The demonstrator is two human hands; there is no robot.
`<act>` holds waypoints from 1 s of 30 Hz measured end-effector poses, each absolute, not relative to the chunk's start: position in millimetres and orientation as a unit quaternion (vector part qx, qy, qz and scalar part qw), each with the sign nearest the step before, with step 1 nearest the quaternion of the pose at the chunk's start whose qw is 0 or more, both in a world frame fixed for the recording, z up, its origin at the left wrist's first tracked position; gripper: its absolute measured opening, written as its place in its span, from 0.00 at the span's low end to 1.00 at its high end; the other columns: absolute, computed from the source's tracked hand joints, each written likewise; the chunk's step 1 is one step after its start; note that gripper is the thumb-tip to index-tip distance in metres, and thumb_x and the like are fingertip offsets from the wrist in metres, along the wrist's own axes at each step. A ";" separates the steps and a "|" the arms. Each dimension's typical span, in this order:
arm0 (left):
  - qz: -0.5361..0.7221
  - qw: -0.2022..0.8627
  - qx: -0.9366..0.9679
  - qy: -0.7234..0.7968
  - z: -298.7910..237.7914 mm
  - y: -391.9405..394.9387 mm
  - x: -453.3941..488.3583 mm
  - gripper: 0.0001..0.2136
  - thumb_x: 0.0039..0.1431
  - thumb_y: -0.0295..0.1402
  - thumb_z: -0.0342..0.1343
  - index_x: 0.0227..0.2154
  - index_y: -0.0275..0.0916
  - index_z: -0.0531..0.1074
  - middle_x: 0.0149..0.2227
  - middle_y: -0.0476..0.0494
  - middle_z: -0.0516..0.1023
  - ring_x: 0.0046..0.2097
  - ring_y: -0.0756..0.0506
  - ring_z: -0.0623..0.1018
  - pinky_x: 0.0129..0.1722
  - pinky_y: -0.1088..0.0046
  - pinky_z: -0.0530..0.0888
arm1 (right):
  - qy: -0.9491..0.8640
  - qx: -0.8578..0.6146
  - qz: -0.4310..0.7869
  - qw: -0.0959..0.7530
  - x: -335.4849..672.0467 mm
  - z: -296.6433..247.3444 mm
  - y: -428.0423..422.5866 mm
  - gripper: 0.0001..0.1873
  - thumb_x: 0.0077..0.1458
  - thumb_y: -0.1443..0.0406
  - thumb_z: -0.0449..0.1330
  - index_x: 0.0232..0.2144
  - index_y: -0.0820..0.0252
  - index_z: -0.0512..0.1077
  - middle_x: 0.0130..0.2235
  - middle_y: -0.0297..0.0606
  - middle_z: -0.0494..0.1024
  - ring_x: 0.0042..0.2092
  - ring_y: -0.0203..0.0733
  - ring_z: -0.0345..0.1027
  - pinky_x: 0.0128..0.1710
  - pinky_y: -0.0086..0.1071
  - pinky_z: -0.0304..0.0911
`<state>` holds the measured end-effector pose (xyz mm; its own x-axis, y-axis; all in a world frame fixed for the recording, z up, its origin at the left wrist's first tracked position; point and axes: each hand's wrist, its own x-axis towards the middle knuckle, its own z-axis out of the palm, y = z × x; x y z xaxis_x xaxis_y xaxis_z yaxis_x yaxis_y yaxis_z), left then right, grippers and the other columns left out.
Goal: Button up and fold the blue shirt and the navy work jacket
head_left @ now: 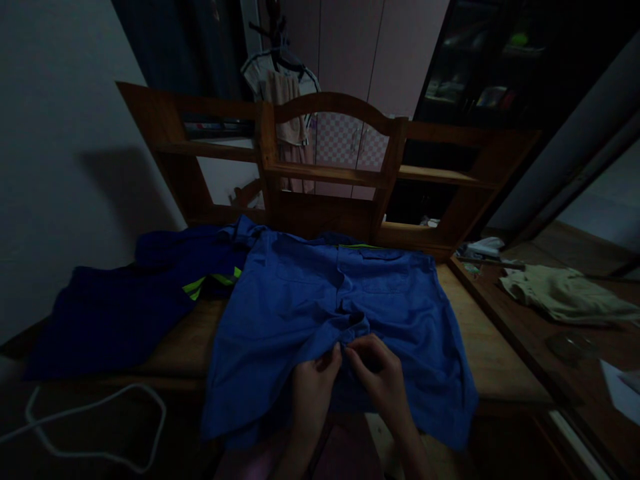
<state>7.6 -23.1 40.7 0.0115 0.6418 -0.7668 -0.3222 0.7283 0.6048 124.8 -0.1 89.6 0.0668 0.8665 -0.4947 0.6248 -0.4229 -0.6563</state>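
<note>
Dim room, head view: a pink cupboard (345, 47) with checked lower panels stood well beyond both hands, and a white top (259, 72) hung on a hanger in front of it. Nearer, a wooden rack (325, 175) with an arched middle rose from the far side of the light wooden table (500, 363).

On the table, the blue shirt (300, 293) lay spread out, directly under and ahead of the hands, its near edge reaching past them on both sides. Left hand (311, 380) was nearly closed, thumb and fingers pinching the cloth at the middle front. Right hand (383, 370) pinched the same spot from the other side, fingers curled, thumb and forefinger tips together; the two sets of tips were just beside each other. Whether a button sat between them could not be told. A raised fold of the shirt stood just beyond the fingertips.

Left of the left hand, a dark blue garment (120, 307) with a yellow-green strip (194, 288) lay partly against the shirt; nearer, a white cable (83, 455) looped. Well to the right of the right hand, a khaki cloth (565, 293) lay crumpled on a brown surface (543, 347).
</note>
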 end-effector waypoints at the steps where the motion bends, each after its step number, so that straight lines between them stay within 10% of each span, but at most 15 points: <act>1: 0.342 0.696 0.139 0.616 40.3 -23.1 7.4 0.11 0.54 0.37 0.58 0.33 0.35 0.77 0.38 0.41 0.82 0.40 0.40 0.81 0.44 0.67 0.76 | -0.518 -0.718 0.444 0.136 124.9 89.4 -0.1 0.05 0.57 0.64 0.59 0.30 0.58 0.72 0.31 0.34 0.73 0.33 0.38 0.69 0.32 0.29 0.62; 30: 0.342 0.677 0.141 0.637 42.3 -25.0 4.6 0.16 0.48 0.40 0.63 0.39 0.38 0.78 0.46 0.40 0.79 0.54 0.37 0.74 0.60 0.57 0.62 | -0.438 -0.720 0.516 0.155 134.2 94.1 0.3 0.12 0.60 0.56 0.55 0.30 0.58 0.67 0.28 0.31 0.67 0.30 0.35 0.63 0.32 0.27 0.59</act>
